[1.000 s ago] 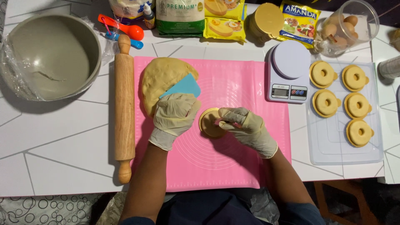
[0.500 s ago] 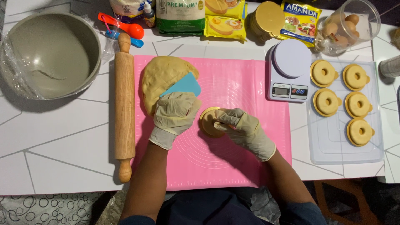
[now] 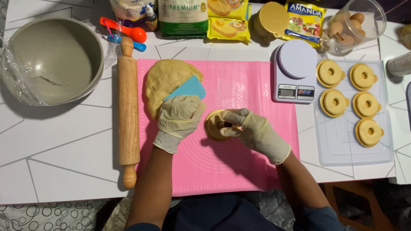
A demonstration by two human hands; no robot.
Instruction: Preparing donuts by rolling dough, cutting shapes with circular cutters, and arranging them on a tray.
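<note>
Two gloved hands work over a pink mat that lies on a white desk. The left hand has its grip closed on a light blue scraper, and the blade of the scraper rests on the edge of a big lump of yellow dough at the upper left part of the mat. The right hand has its fingers closed on a small round piece of dough, which sits in a gold disc in the middle of the mat, just beside the left hand. One finger presses into the centre of this piece.

A wooden rolling pin lies along the left edge of the mat, and a grey bowl stands further left, well apart from the hands. A small kitchen scale stands at the upper right corner of the mat. To the right of the scale, a clear tray holds five ring-shaped dough pieces on gold discs. Along the far edge of the desk stand several food packets, a stack of gold discs and a clear tub of eggs. Red and blue measuring spoons lie near the top of the rolling pin.
</note>
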